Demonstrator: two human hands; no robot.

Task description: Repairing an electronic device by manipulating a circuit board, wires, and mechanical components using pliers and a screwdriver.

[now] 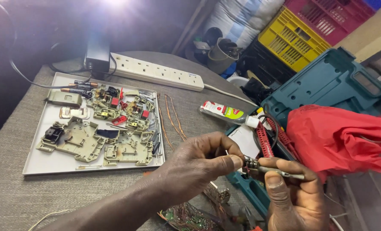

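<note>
My left hand (199, 164) and my right hand (295, 194) meet near the table's front right edge. Between their fingertips is a small metal part (251, 164) with a thin grey rod (284, 173) running right across my right thumb. My left thumb and forefinger pinch the part's left side; my right thumb and fingers clamp the rod. Below the hands lies a tangle of thin copper wires (190, 216).
A white tray (40, 164) at left holds several beige breaker pieces (81, 139). Behind it lies a white power strip (156, 70). Copper wire strands (171, 117), a glue tube (224, 112), a teal tool case (331, 81) with red cloth (340, 137), and crates (293, 38) are nearby.
</note>
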